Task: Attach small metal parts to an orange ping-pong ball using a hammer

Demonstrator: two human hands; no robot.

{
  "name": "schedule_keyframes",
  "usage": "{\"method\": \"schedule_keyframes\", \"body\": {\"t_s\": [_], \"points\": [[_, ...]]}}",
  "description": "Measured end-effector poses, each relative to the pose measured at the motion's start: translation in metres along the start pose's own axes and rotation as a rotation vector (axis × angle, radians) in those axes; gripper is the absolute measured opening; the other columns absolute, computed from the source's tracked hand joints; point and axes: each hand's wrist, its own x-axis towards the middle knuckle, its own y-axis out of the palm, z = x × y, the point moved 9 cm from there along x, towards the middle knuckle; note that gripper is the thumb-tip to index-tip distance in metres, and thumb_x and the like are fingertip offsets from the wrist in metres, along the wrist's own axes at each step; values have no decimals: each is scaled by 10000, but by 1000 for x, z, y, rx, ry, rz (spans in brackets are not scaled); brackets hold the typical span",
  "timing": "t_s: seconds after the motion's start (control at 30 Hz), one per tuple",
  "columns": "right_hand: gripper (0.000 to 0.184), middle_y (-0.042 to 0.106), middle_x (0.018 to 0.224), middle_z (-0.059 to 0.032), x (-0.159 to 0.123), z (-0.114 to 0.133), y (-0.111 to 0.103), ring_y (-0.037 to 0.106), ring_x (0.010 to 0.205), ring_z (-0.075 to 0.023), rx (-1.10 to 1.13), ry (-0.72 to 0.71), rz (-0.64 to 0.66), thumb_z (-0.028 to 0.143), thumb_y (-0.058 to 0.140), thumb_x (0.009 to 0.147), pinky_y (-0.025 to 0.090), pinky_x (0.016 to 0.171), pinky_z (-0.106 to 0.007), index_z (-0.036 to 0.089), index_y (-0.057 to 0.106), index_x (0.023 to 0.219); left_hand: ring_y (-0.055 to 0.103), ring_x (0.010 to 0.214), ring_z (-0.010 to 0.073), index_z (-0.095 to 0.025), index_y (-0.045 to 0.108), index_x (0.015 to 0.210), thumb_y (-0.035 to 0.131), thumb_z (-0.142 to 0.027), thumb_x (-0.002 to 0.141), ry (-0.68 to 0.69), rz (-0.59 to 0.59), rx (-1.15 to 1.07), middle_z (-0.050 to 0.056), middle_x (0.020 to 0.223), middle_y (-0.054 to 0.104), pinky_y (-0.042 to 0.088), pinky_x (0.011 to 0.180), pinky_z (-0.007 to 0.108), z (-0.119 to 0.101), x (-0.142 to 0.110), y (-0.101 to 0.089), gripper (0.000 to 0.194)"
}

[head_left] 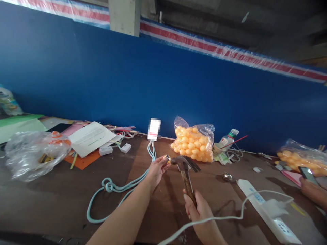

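Note:
My left hand (155, 173) pinches a small orange ball (168, 162) between thumb and fingertips, with a shiny metallic bit on top of it that is too small to make out. In my right hand (200, 209) is a claw hammer (188, 182), gripped by its worn wooden handle. The hammer's striking face points left, just beside the ball, and I cannot tell whether they touch. Behind both hands stands a clear bag of orange balls (191, 144). A crumpled silvery piece (227, 176) lies on the brown table (163, 211) to the right.
A white power strip (264, 206) lies at right, its cable (199, 222) crossing before my right forearm. A co-worker's hand (314, 192) holds a phone (308, 175). The light-blue lanyard (108, 185) lies left, near papers (92, 137) and a plastic bag (25, 153). A blue partition (158, 81) stands behind.

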Motion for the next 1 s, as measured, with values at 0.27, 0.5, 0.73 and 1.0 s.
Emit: {"method": "schedule_keyframes", "body": {"t_s": [0.27, 0.5, 0.73, 1.0], "points": [[268, 597, 684, -43, 10, 10, 2, 575, 633, -209, -133, -103, -39, 459, 458, 830, 436, 569, -295, 214, 548, 888, 617, 687, 100, -111, 670, 806, 686, -182, 723, -16, -44, -1, 67, 804, 679, 513, 701, 221, 1, -1, 0, 111], [271, 584, 653, -36, 9, 4, 0, 576, 611, -214, -169, -109, -76, 462, 454, 831, 438, 563, -303, 211, 535, 892, 603, 640, 84, -99, 670, 786, 675, -174, 735, -17, -62, -2, 60, 752, 669, 507, 674, 204, -1, -2, 0, 91], [262, 588, 669, -37, 10, 10, 3, 571, 618, -205, -185, -140, -58, 460, 465, 827, 442, 574, -294, 214, 546, 864, 591, 609, 78, -90, 674, 761, 645, -140, 753, -43, -64, -21, 72, 759, 677, 515, 689, 219, 3, -4, 2, 58], [269, 590, 657, -30, 9, 17, -2, 592, 634, -196, -218, -146, -47, 447, 404, 863, 451, 579, -282, 198, 506, 867, 602, 630, 93, -92, 672, 762, 699, -177, 706, -11, -49, -16, 61, 723, 665, 513, 676, 219, 2, -2, 0, 106]]}}
